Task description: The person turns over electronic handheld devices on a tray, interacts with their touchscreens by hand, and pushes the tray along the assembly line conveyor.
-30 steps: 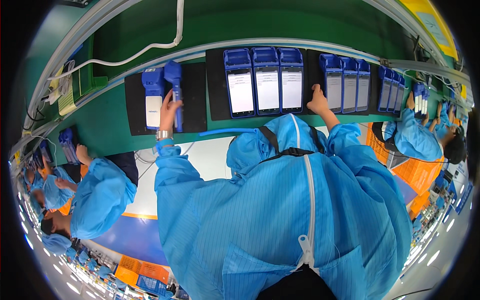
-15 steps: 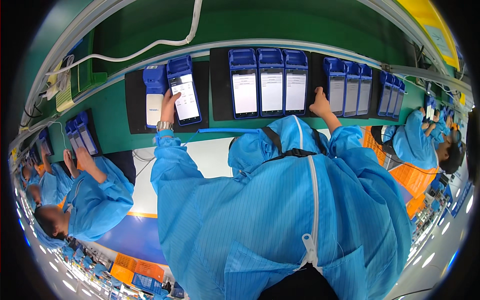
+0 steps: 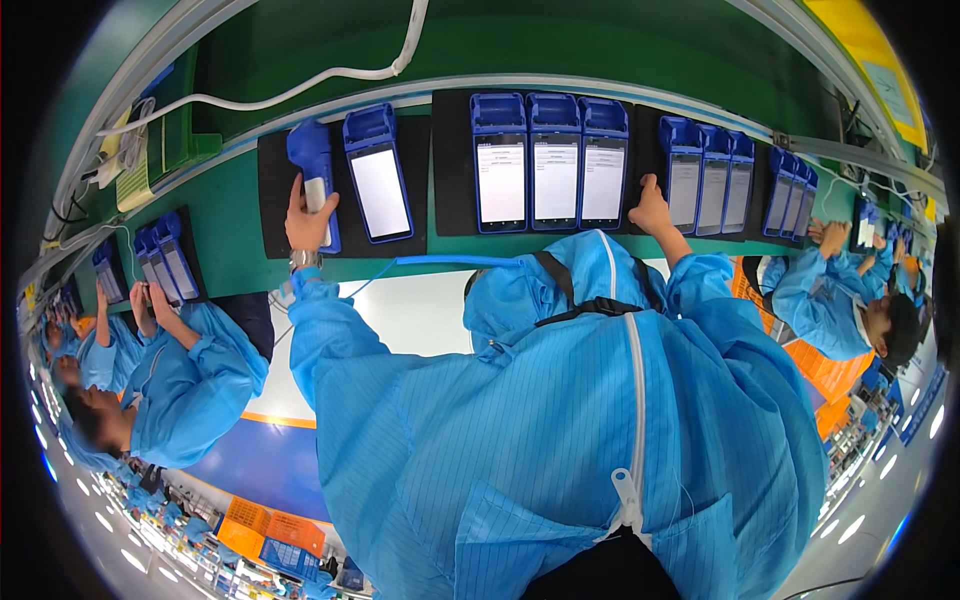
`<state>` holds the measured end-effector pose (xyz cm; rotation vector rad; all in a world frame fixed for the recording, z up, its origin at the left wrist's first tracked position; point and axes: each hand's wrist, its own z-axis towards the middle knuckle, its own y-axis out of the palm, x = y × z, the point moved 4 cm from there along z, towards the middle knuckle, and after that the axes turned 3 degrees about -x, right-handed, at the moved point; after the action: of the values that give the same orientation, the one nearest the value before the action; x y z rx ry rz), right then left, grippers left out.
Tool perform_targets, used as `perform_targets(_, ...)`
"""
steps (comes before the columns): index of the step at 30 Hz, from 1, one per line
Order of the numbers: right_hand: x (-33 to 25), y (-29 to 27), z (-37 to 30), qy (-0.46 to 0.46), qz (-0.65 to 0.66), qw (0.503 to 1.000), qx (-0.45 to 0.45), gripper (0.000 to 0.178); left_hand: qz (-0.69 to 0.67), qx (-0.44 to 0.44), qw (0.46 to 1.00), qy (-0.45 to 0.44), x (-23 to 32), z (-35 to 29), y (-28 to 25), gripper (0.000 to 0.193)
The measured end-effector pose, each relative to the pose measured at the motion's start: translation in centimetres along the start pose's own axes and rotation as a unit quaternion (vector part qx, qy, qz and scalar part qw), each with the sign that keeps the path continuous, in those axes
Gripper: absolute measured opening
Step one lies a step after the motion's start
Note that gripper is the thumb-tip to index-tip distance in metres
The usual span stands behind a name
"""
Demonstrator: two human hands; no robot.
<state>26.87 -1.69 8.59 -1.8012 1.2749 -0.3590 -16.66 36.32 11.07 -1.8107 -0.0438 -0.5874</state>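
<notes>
My left hand (image 3: 303,222) is closed around a blue handheld payment terminal (image 3: 313,150) at the left end of the bench. That terminal is turned partly onto its side, so its screen is mostly hidden. Just right of it, a second terminal (image 3: 378,190) lies face up, its screen a blank white. My right hand (image 3: 652,208) rests at the bench's near side, between the middle terminals (image 3: 555,180) and a dimmer-screened group (image 3: 711,185). Its thumb and forefinger are apart, and no held thing shows; the other fingers are partly hidden.
Black mats (image 3: 449,160) lie under the terminals on the green bench (image 3: 430,246). A white cable (image 3: 330,73) hangs over the back left. Co-workers in blue smocks sit left (image 3: 205,385) and right (image 3: 822,295). Orange crates (image 3: 828,367) stand behind at the right.
My left hand has moved left from the second terminal to the leftmost one and tipped it sideways. The second terminal's screen changed from icons to blank white. My right hand stays about where it was.
</notes>
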Motion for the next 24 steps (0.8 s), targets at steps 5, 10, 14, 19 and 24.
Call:
perform_targets(5,-0.1,-0.1,-0.4,0.002,-0.006,1.000,0.001,0.057,-0.694,-0.147,0.683,-0.174,-3.2,-1.4,1.9,0.040)
perform_targets(10,0.0,0.3,-0.3,-0.011,-0.007,1.000,0.001,0.057,-0.709,-0.079,0.672,-0.197,-4.6,-1.7,3.5,0.025)
perform_targets(14,-0.1,0.3,-0.2,-0.008,-0.012,1.000,-0.003,0.057,-0.691,-0.072,0.694,-0.188,-3.8,-1.2,3.0,0.026)
perform_targets(19,0.7,0.6,0.2,-0.004,-0.009,1.000,0.000,0.063,-0.675,-0.110,0.670,-0.289,-4.9,0.4,3.3,0.038)
perform_targets(24,0.5,0.5,0.3,-0.005,-0.005,1.000,0.006,0.068,-0.650,-0.106,0.696,-0.286,-5.4,1.1,3.1,0.039)
